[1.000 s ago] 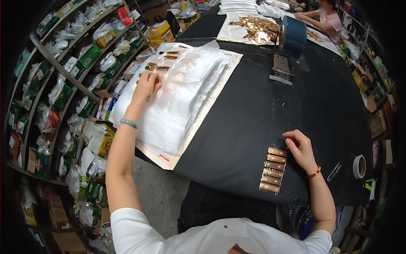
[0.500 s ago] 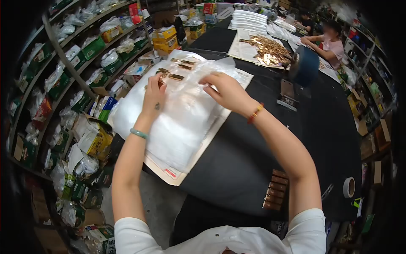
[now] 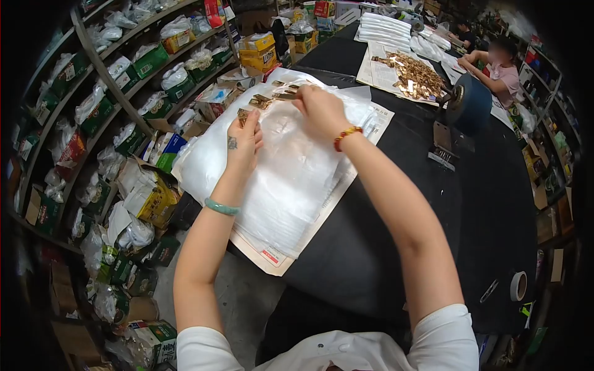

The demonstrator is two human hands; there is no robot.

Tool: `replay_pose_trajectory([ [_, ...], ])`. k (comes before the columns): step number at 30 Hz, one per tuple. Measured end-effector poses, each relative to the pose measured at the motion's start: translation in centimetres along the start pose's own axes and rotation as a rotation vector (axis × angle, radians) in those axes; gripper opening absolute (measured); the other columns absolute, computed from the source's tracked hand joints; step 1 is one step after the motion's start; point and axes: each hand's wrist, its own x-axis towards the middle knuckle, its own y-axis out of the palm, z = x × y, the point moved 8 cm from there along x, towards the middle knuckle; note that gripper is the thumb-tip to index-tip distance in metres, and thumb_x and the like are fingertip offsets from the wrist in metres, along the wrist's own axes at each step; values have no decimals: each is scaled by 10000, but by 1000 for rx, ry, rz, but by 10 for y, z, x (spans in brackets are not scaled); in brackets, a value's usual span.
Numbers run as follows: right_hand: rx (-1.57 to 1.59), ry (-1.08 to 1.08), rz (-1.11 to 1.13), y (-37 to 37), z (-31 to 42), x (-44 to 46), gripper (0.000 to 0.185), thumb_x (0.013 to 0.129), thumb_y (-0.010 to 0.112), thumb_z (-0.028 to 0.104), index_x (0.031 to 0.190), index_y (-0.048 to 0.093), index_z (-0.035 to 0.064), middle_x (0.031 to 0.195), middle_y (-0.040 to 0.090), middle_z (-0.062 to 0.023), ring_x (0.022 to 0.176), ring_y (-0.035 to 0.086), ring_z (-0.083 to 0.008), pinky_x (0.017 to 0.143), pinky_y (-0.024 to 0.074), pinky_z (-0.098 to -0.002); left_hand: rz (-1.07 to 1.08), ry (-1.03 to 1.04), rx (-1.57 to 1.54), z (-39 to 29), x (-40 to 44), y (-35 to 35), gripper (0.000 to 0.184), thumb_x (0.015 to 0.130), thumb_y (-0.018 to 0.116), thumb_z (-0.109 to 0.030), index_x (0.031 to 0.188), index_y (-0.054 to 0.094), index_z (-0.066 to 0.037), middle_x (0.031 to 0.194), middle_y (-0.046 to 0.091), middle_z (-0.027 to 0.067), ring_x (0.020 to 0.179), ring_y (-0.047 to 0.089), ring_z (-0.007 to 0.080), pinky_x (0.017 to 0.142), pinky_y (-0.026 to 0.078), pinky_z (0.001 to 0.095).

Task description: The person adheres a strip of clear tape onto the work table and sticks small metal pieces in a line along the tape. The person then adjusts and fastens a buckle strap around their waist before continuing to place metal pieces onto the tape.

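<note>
My left hand (image 3: 244, 142) is closed with a small gold-coloured metal piece (image 3: 242, 115) between thumb and fingers, over the left part of a stack of thin white plastic sheets (image 3: 272, 198). Further up the stack, my right hand (image 3: 323, 110) has its fingertips pinched on the end of another flat gold piece (image 3: 285, 96). More gold pieces (image 3: 260, 101) lie beside it on the plastic. The exact kind of these pieces is too small to make out. Under the sheets, a printed paper (image 3: 266, 263) shows along the edges.
A heap of gold pieces (image 3: 413, 75) lies on paper farther along the black table (image 3: 371, 247). A blue-wheeled device (image 3: 464, 105), a tape roll (image 3: 518, 286) and stacked white bags (image 3: 383, 32) are also there. Packed shelves (image 3: 124, 93) stand left; a co-worker (image 3: 502, 74) sits far right.
My right hand has moved from over the loose plastic to the gold pieces and pinches one. My left hand has drawn slightly nearer with its piece. The view has shifted a little.
</note>
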Motion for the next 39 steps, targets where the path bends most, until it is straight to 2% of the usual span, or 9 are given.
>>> replay_pose_trajectory([
  [3, 258, -141, -81, -62, -6, -32, 144, 853, 612, 119, 958, 584, 25, 790, 586, -97, 645, 586, -235, 608, 486, -307, 131, -199, -31, 3, -22, 32, 257, 905, 632, -269, 990, 559, -37, 776, 633, 49, 485, 368, 19, 407, 285, 160],
  [8, 195, -225, -56, -150, -26, -132, 128, 848, 611, 42, 970, 592, 7, 802, 601, -75, 632, 574, -158, 604, 474, -249, 508, -261, -40, 10, -88, 127, 202, 902, 627, -204, 948, 590, -10, 756, 644, 61, 487, 386, 29, 417, 310, 163],
  [10, 297, -35, 39, -172, -51, -182, 126, 859, 599, 39, 979, 596, 2, 809, 608, -72, 641, 576, -146, 608, 474, -240, 592, -254, 18, 25, -125, 163, 182, 898, 627, -184, 938, 599, -9, 753, 645, 60, 487, 396, 34, 423, 317, 165],
  [15, 1061, 608, 261, -191, -105, -289, 153, 928, 532, 60, 1011, 619, -35, 840, 643, -69, 698, 584, -100, 641, 478, -203, 787, 159, 398, 39, -190, 235, 75, 856, 640, -79, 879, 639, -8, 723, 637, 33, 515, 467, 69, 474, 367, 191],
  [19, 1317, 870, 342, -191, -120, -344, 173, 945, 536, 120, 958, 638, -19, 774, 635, -68, 606, 533, -86, 593, 449, -190, 947, 420, 537, 50, -225, 268, 101, 871, 632, -91, 938, 632, -16, 724, 635, 13, 535, 436, 60, 488, 330, 179],
  [24, 1225, 836, 311, -187, -135, -365, 146, 924, 565, 116, 951, 639, -7, 765, 621, -55, 589, 530, -96, 570, 444, -211, 1079, 762, 440, 57, -246, 278, 103, 874, 623, -81, 945, 625, -7, 751, 621, 15, 569, 445, 61, 525, 346, 187],
  [28, 454, 414, 286, -204, -127, -360, 122, 889, 602, 109, 938, 641, 4, 754, 593, -45, 572, 527, -116, 549, 439, -247, 844, 255, 521, 84, -214, 258, 87, 857, 618, -43, 939, 613, -13, 773, 619, 32, 580, 490, 97, 548, 396, 214],
  [33, 360, 350, 282, -197, -122, -364, 117, 857, 628, 101, 935, 642, 15, 752, 569, -43, 568, 523, -134, 538, 431, -271, 847, 19, 519, 101, -207, 253, 143, 887, 574, -57, 1017, 593, -2, 811, 620, 52, 604, 503, 111, 578, 411, 223],
  [39, 303, 354, 311, -195, -120, -365, 117, 848, 637, 85, 942, 640, 15, 772, 578, -45, 578, 531, -134, 546, 434, -260, 962, 129, 554, 103, -214, 256, 248, 909, 535, -81, 1139, 536, 12, 853, 632, 78, 624, 543, 140, 602, 439, 245],
])
